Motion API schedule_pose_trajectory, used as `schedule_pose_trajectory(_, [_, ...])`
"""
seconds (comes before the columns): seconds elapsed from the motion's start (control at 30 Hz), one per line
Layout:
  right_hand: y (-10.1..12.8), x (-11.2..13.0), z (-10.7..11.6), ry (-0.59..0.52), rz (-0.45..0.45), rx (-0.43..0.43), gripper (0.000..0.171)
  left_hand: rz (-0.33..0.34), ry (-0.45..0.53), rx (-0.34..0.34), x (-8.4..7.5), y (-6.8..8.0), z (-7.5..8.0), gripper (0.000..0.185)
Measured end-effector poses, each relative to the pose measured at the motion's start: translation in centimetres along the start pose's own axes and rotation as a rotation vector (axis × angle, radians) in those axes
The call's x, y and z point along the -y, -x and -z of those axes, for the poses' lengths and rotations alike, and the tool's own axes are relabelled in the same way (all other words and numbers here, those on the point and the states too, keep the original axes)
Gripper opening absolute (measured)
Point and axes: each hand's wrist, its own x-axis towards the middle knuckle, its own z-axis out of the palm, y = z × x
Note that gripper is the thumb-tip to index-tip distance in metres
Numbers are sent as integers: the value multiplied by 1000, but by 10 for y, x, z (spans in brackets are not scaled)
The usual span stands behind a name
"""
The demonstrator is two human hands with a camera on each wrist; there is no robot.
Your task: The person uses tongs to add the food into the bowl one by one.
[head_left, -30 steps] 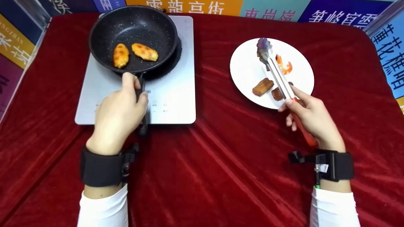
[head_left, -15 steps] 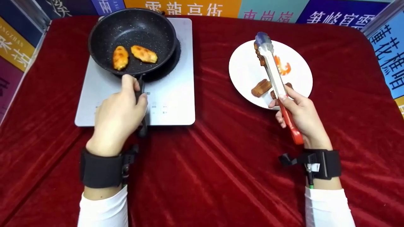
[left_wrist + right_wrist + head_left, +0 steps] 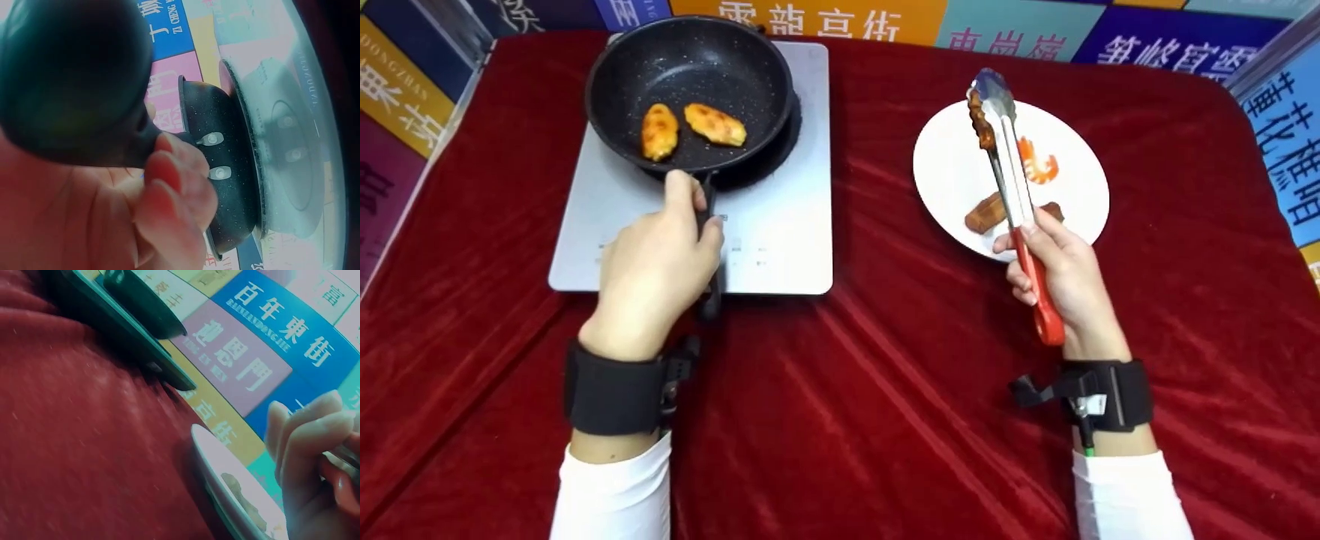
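My left hand (image 3: 656, 262) grips the handle (image 3: 712, 296) of a black speckled frying pan (image 3: 720, 64). Two golden-brown food pieces, one on the left (image 3: 660, 132) and one on the right (image 3: 715, 124), lie in the pan. In my right hand (image 3: 1065, 274) are metal tongs (image 3: 1015, 169) with red grips. Their tips pinch a ribbed brown piece of food (image 3: 980, 124) over the far left part of a white plate (image 3: 945, 180). A brown block (image 3: 985, 214) and an orange-and-white shrimp-like piece (image 3: 1039, 166) rest on that plate. Another brown piece (image 3: 1053, 211) is partly hidden by the right hand.
Beneath the pan is a white induction cooktop (image 3: 787, 255), left of the plate. Red velvet cloth (image 3: 870, 375) covers the table. Panels with large characters (image 3: 840, 19) stand along the back and sides.
The right hand has shifted left, and the tongs have swung more upright, their tips rising with the brown piece between them. The left hand keeps its hold on the pan handle.
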Motion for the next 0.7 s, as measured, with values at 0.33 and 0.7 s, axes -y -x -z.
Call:
schedule_pose_trajectory(0.33, [-3,-7,-40,-128,75,9,30,-30,-12,-14,-5,-5,2,22])
schedule_pose_trajectory(0.7, [-22,-8,-86,23,142,10,35,-26,-8,-35,1,-2,-1,21])
